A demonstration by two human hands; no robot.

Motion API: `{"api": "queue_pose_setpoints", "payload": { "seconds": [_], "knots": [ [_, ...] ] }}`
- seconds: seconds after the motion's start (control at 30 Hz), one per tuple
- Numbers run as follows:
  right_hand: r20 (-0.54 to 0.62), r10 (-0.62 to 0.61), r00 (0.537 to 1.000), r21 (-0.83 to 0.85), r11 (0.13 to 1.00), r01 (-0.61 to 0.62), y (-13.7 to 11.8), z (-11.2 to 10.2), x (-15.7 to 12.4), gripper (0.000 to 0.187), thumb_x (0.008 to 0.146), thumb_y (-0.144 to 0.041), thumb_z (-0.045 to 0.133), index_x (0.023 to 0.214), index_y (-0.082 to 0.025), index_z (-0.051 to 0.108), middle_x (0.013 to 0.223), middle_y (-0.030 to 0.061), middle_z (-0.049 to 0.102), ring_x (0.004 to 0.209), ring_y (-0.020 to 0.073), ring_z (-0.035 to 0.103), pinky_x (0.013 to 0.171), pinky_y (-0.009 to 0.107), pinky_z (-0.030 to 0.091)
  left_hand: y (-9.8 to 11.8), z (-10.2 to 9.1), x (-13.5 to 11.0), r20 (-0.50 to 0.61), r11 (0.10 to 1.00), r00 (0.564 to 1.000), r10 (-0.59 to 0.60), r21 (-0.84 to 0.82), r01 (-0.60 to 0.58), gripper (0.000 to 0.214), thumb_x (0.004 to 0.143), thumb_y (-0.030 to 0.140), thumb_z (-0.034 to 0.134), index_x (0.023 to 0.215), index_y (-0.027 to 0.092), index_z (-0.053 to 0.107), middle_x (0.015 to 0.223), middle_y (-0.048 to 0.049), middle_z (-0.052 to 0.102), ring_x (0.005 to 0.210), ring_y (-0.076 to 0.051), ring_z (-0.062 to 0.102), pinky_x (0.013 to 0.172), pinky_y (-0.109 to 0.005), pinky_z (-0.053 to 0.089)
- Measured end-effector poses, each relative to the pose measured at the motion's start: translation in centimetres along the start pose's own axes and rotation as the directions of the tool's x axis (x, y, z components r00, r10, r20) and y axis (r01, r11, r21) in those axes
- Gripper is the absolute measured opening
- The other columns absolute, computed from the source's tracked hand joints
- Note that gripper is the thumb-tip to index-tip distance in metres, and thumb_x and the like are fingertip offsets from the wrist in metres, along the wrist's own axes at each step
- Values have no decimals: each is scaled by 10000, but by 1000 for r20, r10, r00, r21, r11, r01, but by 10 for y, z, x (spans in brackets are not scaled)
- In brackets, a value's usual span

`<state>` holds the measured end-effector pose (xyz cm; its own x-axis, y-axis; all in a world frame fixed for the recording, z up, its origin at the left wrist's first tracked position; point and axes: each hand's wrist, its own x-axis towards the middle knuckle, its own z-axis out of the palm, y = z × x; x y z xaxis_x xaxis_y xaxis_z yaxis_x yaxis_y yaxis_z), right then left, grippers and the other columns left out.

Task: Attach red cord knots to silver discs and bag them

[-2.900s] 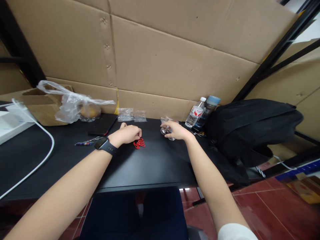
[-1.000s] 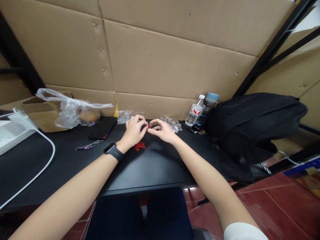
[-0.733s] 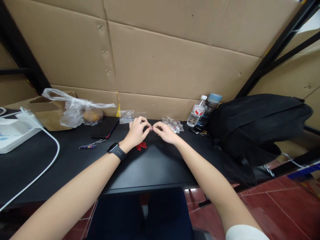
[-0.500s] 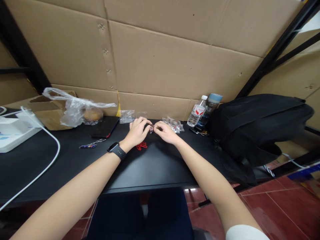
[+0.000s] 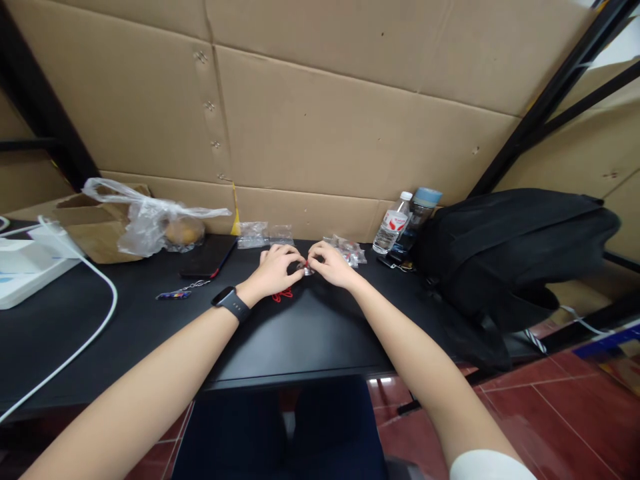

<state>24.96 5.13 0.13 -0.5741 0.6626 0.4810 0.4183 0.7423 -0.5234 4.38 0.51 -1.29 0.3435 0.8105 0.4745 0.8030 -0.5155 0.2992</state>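
Observation:
My left hand, with a black watch on the wrist, and my right hand meet fingertip to fingertip over the black desk. Both pinch a tiny clear and red piece between them; it is too small to name. A small pile of red clips lies on the desk just under my left hand. A heap of small clear bags with red bits sits right behind my right hand. Two more small clear bags lie by the cardboard wall.
A black backpack fills the desk's right end, with a water bottle and a dark flask beside it. At left are a black phone, a keychain, a plastic bag, a cardboard box and a white cable.
My right hand left the heap of clear bags and came to meet my left hand, which rose off the red clips. Both hands have since sunk slightly toward the desk, still pinching.

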Motion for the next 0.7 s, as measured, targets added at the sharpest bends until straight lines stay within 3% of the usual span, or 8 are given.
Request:
{"api": "queue_pose_setpoints", "payload": {
  "seconds": [0.17,0.3,0.37,0.47,0.57,0.7],
  "knots": [
    [10,15,1000,-66,998,-14,5,7,-1,134,885,-154,607,767,-170,667,995,56,611,937,176,599,923,322,439,-8,-4,1,36,999,999,-18,31,17,212,904,368,583,1053,317,726,1242,-48,661,1202,-315,504,962,-470,382],
    [-10,27,1000,-132,991,-28,8,16,-1,135,910,-169,603,808,-169,692,987,62,632,952,178,605,927,319,436,-22,-19,3,213,999,977,3,48,-14,170,870,348,607,905,287,762,1041,-36,736,1071,-287,599,928,-416,403],
    [3,37,999,-172,984,-36,9,12,0,156,936,-206,591,836,-167,705,986,68,648,930,175,612,892,309,443,-28,-27,3,324,998,945,52,12,-59,145,844,341,635,839,283,768,969,-14,755,986,-251,643,894,-362,419],
    [98,73,993,-259,965,-45,10,-11,-1,146,937,-238,601,882,-173,720,946,60,680,851,167,622,801,285,449,-31,-33,3,411,997,908,80,-22,-77,114,809,311,664,808,294,777,937,9,773,927,-218,679,856,-311,427],
    [256,213,943,-357,927,-112,13,-44,-6,106,841,-238,723,932,-184,731,922,46,712,826,178,645,750,270,453,-28,-32,3,425,999,904,39,-1,-43,108,787,292,673,791,292,782,922,10,784,889,-210,699,824,-292,434],
    [373,444,815,-531,822,-205,17,-72,-13,453,664,-266,881,1084,-192,728,1091,87,724,956,247,674,768,280,479,-19,-30,3,441,999,897,-36,33,24,101,770,272,675,758,289,773,890,11,785,885,-216,704,796,-289,430]
  ]
}}
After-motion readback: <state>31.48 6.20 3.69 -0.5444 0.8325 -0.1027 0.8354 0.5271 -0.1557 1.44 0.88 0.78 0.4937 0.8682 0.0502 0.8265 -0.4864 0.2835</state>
